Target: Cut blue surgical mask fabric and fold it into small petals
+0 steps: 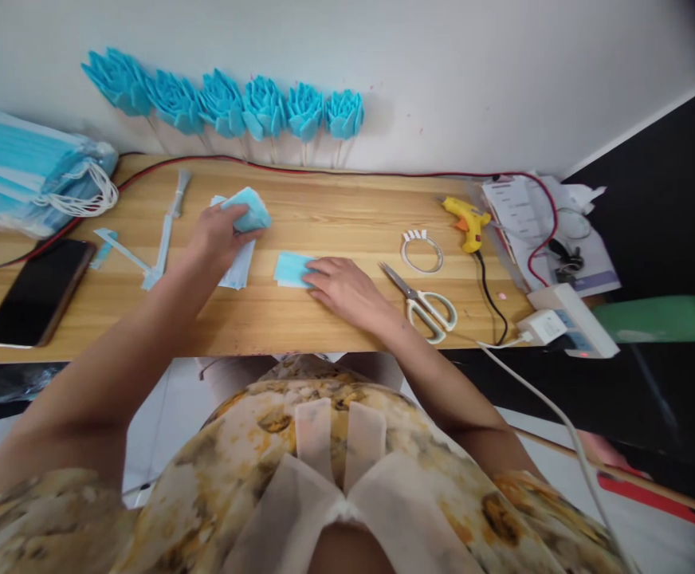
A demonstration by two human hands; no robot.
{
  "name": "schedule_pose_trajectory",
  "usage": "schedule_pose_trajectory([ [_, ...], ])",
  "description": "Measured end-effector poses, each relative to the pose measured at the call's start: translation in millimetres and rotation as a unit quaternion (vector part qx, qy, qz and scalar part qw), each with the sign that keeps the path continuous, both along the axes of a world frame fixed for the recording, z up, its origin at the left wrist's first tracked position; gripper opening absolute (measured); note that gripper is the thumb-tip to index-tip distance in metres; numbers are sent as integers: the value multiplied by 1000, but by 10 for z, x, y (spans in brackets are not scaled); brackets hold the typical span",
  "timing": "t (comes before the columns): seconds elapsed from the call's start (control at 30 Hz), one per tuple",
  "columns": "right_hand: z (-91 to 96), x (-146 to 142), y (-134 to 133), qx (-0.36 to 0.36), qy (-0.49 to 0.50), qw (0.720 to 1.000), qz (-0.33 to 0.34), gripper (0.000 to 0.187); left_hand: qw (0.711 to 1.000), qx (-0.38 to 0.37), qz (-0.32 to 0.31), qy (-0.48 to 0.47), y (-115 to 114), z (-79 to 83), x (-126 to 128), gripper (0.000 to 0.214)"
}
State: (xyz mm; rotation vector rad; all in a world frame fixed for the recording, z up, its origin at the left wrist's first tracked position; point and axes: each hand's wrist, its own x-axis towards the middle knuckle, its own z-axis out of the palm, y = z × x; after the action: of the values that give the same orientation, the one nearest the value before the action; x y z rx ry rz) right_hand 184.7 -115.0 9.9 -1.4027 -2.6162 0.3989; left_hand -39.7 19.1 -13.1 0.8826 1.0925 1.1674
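My left hand (219, 235) pinches a small stack of light blue fabric pieces (252, 209), raised a little over the table. Under it lie pale mask-fabric strips (238, 267) with a pleated look. My right hand (347, 288) rests flat, its fingers stretched out over the right end of a blue and white fabric rectangle (291, 269) on the wood. White-handled scissors (422, 301) lie just right of that hand, blades pointing up and left. Beyond them is a ring of white tape (422, 253).
Several blue fabric roses (265, 108) on sticks lean on the wall. At left are packed face masks (13, 163), a phone (37, 291) and trimmed strips (161, 251). At right are a yellow glue gun (470, 223), papers (515, 215) and a power strip (575, 323). A red-black cable (383, 172) runs along the back.
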Motion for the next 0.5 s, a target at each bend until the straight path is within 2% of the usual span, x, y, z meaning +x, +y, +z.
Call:
schedule_pose_trajectory([
  [0.1,71,182,-15,39,54,998,-20,30,996,-42,70,-32,-113,121,-37,18],
  [0.2,195,629,-75,102,89,982,-129,32,999,-13,19,-26,-278,301,45,15],
  [0.27,242,974,-143,133,72,963,-222,32,999,15,-28,-7,-365,372,109,10],
  [0.3,242,1132,-180,127,48,957,-255,32,998,31,-54,9,-395,383,137,8],
  [0.4,163,1461,-279,98,-35,949,-297,32,988,72,-121,57,-426,343,202,10],
  [0.5,66,1547,-316,55,-65,956,-280,29,977,96,-166,94,-407,288,249,17],
])
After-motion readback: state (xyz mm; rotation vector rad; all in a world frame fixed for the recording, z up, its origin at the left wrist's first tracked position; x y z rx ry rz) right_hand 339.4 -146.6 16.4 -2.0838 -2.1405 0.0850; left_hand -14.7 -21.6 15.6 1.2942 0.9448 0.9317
